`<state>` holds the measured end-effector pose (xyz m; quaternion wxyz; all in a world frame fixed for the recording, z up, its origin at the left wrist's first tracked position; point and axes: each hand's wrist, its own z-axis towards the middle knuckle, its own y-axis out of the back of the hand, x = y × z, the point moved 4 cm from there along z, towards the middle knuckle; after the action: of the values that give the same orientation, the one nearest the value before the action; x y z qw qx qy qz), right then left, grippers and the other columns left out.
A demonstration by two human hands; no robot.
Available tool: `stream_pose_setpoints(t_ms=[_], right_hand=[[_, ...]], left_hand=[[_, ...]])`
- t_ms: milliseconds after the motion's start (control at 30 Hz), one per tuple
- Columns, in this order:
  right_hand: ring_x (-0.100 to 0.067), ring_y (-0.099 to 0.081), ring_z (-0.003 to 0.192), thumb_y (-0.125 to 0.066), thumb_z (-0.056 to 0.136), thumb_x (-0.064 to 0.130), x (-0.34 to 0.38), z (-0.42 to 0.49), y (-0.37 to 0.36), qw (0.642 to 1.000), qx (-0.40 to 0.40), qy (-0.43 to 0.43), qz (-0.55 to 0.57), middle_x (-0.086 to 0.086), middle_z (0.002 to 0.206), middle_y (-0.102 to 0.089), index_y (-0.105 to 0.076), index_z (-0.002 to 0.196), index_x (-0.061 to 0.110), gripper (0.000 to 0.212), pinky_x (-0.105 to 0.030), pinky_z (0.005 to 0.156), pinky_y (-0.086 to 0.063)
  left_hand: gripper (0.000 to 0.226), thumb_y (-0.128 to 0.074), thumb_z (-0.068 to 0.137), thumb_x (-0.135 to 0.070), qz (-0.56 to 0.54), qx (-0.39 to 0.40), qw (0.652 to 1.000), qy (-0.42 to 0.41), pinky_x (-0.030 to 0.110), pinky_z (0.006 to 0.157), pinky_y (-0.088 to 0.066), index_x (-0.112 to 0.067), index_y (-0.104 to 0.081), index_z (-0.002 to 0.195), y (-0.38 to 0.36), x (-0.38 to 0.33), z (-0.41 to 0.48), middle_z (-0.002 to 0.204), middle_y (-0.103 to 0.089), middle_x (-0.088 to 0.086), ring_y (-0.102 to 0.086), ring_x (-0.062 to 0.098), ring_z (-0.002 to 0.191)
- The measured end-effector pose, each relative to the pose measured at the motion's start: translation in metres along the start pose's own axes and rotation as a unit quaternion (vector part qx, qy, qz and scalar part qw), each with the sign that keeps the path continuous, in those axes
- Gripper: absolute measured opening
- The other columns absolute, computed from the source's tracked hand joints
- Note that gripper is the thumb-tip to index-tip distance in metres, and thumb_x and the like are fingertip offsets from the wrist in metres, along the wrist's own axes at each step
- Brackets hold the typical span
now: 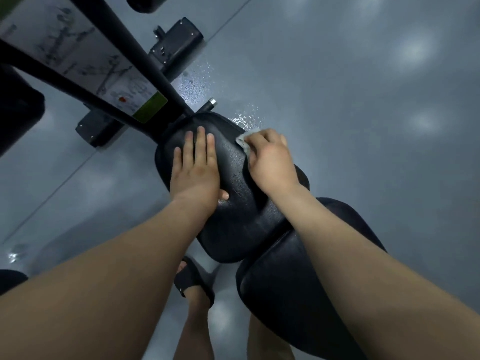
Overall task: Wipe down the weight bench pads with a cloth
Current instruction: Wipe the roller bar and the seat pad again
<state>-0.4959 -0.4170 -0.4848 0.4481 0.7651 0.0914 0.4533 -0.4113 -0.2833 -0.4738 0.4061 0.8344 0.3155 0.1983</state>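
A black padded seat pad (233,211) of the weight bench lies in the middle of the head view, with a second black pad (280,289) just behind it toward me. My left hand (196,165) rests flat on the seat pad's left half, fingers straight. My right hand (270,157) grips a small pale cloth (244,141) and presses it against the pad's far right edge. Only a bit of the cloth shows past my fingers. The pad's surface looks damp and shiny.
The bench's black frame bars (145,63) and a white instruction label (85,61) run up to the left. Black base feet (176,45) stand on the grey floor (363,126), which has water droplets (200,81) near the pad. My sandalled foot (194,284) stands below.
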Motion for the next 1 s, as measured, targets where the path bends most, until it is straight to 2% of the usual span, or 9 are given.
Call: stream_pose_setpoints(t_ms=[133, 233, 367, 500, 667, 767, 867, 933, 1000], right_hand=[[-0.036, -0.054, 0.110, -0.055, 0.093, 0.019, 0.037, 0.045, -0.020, 0.997, 0.017, 0.049, 0.063, -0.010, 0.120, -0.065, -0.070, 0.122, 0.016, 0.033, -0.038, 0.098, -0.045], [-0.037, -0.052, 0.112, -0.061, 0.095, 0.028, 0.048, 0.066, -0.030, 0.995, 0.051, 0.069, 0.048, -0.010, 0.121, -0.063, -0.070, 0.121, 0.015, 0.031, -0.034, 0.101, -0.038], [-0.037, -0.055, 0.100, -0.066, 0.094, 0.023, 0.016, 0.052, -0.017, 0.997, 0.010, 0.051, 0.052, -0.013, 0.103, -0.063, -0.071, 0.097, 0.009, 0.015, -0.038, 0.087, -0.048], [-0.036, -0.055, 0.096, -0.061, 0.097, 0.024, -0.028, 0.017, 0.001, 0.999, 0.023, 0.041, 0.008, -0.012, 0.102, -0.063, -0.069, 0.098, 0.011, 0.016, -0.033, 0.084, -0.043], [-0.038, -0.055, 0.095, -0.058, 0.100, 0.022, -0.070, -0.020, 0.021, 0.997, 0.015, -0.048, -0.056, -0.016, 0.098, -0.063, -0.063, 0.099, 0.008, 0.015, -0.034, 0.083, -0.037], [-0.040, -0.053, 0.100, -0.057, 0.097, 0.013, -0.061, -0.031, 0.021, 0.993, -0.013, -0.108, -0.041, -0.017, 0.103, -0.064, -0.064, 0.101, 0.007, 0.010, -0.029, 0.085, -0.033], [-0.036, -0.054, 0.103, -0.061, 0.092, 0.004, -0.020, -0.020, 0.007, 0.999, -0.034, -0.042, 0.005, -0.009, 0.110, -0.068, -0.070, 0.102, 0.013, 0.016, -0.023, 0.090, -0.034], [-0.037, -0.055, 0.106, -0.062, 0.092, 0.006, 0.002, -0.010, -0.006, 0.999, -0.028, 0.020, 0.019, -0.008, 0.119, -0.068, -0.071, 0.113, 0.011, 0.023, -0.033, 0.096, -0.043], [-0.036, -0.054, 0.111, -0.061, 0.095, 0.011, 0.007, -0.006, -0.010, 0.999, -0.030, 0.041, 0.018, -0.008, 0.126, -0.066, -0.069, 0.123, 0.011, 0.030, -0.038, 0.096, -0.048]], left_hand=[[0.135, -0.074, 0.080, -0.059, 0.019, -0.003, 1.000, 0.008, 0.050, 0.125, 0.007, -0.005, 0.025, 0.154, -0.005, -0.002, 0.001, 0.163, 0.031, 0.013, 0.025, 0.033, 0.152], [0.133, -0.073, 0.081, -0.058, 0.019, -0.006, 1.000, 0.009, 0.050, 0.125, 0.007, -0.004, 0.023, 0.155, -0.007, -0.003, 0.003, 0.163, 0.031, 0.013, 0.025, 0.033, 0.152], [0.135, -0.073, 0.081, -0.058, 0.025, 0.000, 1.000, 0.012, 0.051, 0.125, 0.007, -0.004, 0.027, 0.153, -0.007, -0.006, 0.002, 0.162, 0.033, 0.014, 0.025, 0.035, 0.152], [0.136, -0.073, 0.082, -0.054, 0.020, 0.021, 0.999, 0.019, 0.054, 0.123, 0.010, -0.004, 0.034, 0.149, -0.007, -0.008, 0.004, 0.159, 0.038, 0.015, 0.029, 0.037, 0.150], [0.139, -0.074, 0.082, -0.054, 0.022, 0.020, 0.999, 0.018, 0.056, 0.123, 0.010, -0.003, 0.040, 0.143, -0.010, -0.008, 0.005, 0.157, 0.040, 0.017, 0.030, 0.039, 0.149], [0.140, -0.074, 0.081, -0.056, 0.029, 0.009, 0.999, 0.020, 0.056, 0.123, 0.009, -0.002, 0.041, 0.141, -0.011, -0.009, 0.006, 0.156, 0.040, 0.018, 0.029, 0.040, 0.149], [0.140, -0.075, 0.080, -0.056, 0.025, 0.002, 1.000, 0.019, 0.056, 0.123, 0.008, -0.002, 0.037, 0.146, -0.013, -0.009, 0.006, 0.158, 0.038, 0.017, 0.027, 0.039, 0.150], [0.140, -0.074, 0.080, -0.058, 0.028, -0.005, 0.999, 0.018, 0.055, 0.123, 0.008, -0.003, 0.035, 0.148, -0.013, -0.008, 0.006, 0.159, 0.037, 0.016, 0.026, 0.038, 0.151], [0.139, -0.074, 0.079, -0.059, 0.031, -0.007, 0.999, 0.016, 0.054, 0.124, 0.007, -0.003, 0.032, 0.150, -0.012, -0.007, 0.006, 0.160, 0.035, 0.016, 0.026, 0.037, 0.151]])
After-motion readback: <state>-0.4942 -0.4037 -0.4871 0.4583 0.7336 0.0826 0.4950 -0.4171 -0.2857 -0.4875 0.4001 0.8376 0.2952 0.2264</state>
